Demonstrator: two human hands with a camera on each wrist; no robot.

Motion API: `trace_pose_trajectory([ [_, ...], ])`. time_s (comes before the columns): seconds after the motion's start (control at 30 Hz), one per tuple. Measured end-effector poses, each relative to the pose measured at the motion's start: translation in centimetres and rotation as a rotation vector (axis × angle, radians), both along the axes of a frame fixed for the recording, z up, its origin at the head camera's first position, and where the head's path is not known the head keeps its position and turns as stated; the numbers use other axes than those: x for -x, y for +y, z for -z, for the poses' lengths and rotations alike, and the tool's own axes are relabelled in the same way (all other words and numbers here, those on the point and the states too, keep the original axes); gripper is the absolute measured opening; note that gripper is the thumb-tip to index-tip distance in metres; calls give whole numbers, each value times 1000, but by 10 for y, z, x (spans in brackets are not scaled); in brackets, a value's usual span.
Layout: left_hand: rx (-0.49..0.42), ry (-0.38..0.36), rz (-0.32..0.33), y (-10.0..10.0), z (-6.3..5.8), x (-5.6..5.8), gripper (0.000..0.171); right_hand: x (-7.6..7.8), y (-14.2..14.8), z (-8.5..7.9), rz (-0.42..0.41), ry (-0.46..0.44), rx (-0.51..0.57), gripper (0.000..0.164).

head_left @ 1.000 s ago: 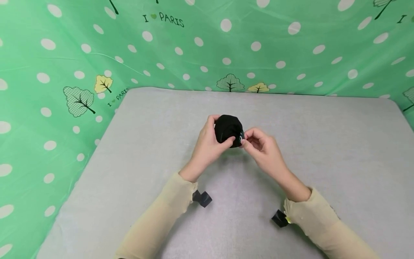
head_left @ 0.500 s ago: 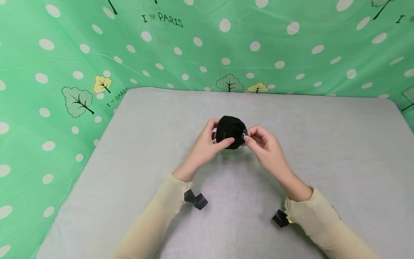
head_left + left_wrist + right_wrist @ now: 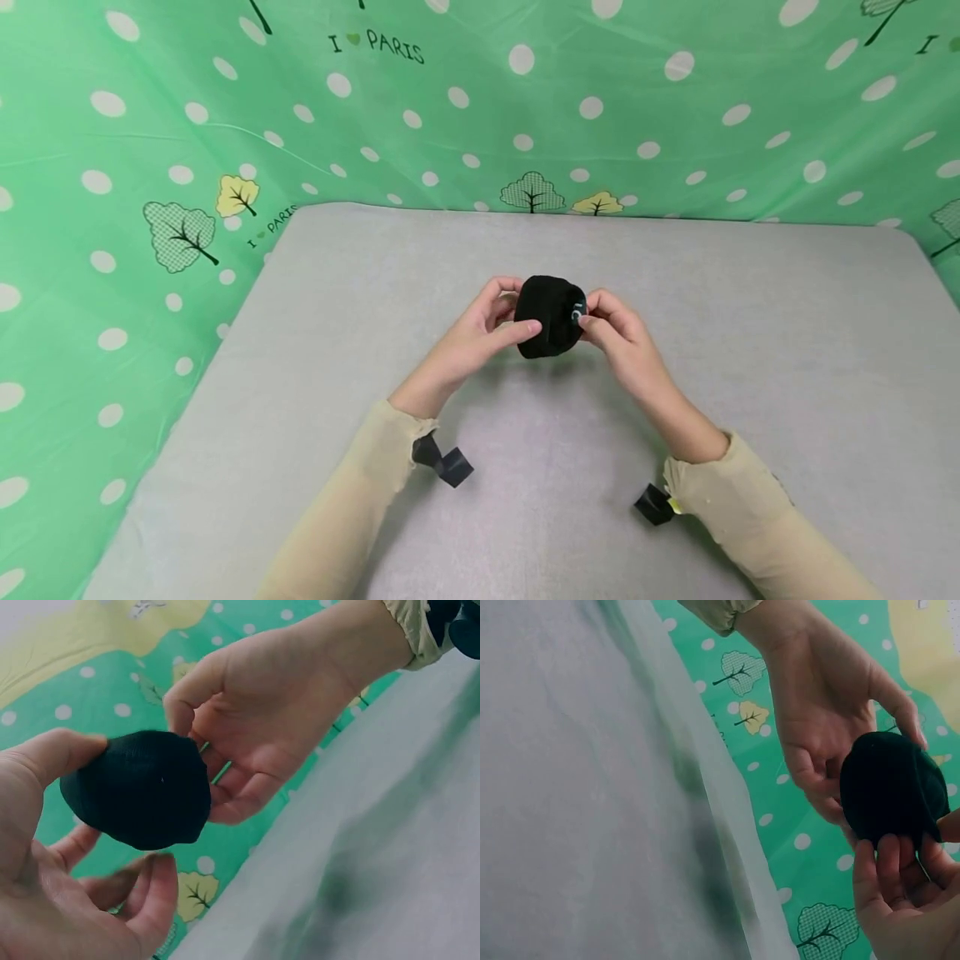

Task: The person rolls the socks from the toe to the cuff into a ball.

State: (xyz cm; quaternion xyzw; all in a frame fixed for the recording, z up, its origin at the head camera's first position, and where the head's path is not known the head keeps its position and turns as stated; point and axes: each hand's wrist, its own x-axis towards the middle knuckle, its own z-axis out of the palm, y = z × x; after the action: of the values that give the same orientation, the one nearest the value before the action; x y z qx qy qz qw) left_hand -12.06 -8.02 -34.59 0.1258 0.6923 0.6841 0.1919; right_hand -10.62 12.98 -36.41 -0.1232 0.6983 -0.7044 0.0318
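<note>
A black, rounded bundle of rolled cloth (image 3: pixel 546 321) is held above the grey table in the head view. My left hand (image 3: pixel 476 337) grips its left side, thumb on the near face and fingers behind. At the right rim, a small patch with white lettering (image 3: pixel 578 312) shows; there my right hand (image 3: pixel 626 342) pinches the edge between thumb and fingers. The left wrist view shows the smooth back of the bundle (image 3: pixel 142 791). From the right wrist, a fold line runs down the cloth (image 3: pixel 892 791), with the right fingers (image 3: pixel 892 870) below it.
The grey table surface (image 3: pixel 750 350) spreads around both arms. Behind it and at the left hangs a green dotted curtain (image 3: pixel 450 108). Black straps or mounts (image 3: pixel 453 467) stick out from the beige sleeves (image 3: pixel 352 500) at the wrists.
The bundle has shifted right and slightly nearer, and has turned so more of its side shows. Both hands moved with it, still holding; the left forearm has swung a little left.
</note>
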Motion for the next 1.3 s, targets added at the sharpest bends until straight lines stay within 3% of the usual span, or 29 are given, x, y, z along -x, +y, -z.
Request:
trace_pose_trajectory([
  [0.13, -55, -29, 38, 3, 0, -1, 41, 0, 1, 0, -37, 13, -6, 17],
  [0.27, -83, -62, 36, 5, 2, -1, 55, -1, 0, -1, -13, 7, -70, 8],
  [0.37, -46, -24, 30, 6, 5, -1, 65, -2, -1, -3, 43, 26, -99, 5],
  [0.53, 43, 70, 17, 7, 6, -1, 65, -6, -4, -7, 79, 130, -116, 6],
  [0.67, 24, 61, -3, 8, 6, -1, 68, -5, -2, -8, 82, 93, -78, 20],
  [0.8, 18, 42, -23, 8, 5, -1, 60, -1, 3, -8, 73, 26, -33, 40],
  [0.97, 45, 88, -22, 7, 6, 1, 43, 2, 5, -9, 36, 0, -21, 27],
  [1.13, 136, 154, -20, 9, 9, 0, 41, 1, 5, -7, 102, 42, -116, 15],
  [1.3, 331, 256, -113, 14, 10, -3, 42, -2, 2, -7, 178, 167, -312, 14],
])
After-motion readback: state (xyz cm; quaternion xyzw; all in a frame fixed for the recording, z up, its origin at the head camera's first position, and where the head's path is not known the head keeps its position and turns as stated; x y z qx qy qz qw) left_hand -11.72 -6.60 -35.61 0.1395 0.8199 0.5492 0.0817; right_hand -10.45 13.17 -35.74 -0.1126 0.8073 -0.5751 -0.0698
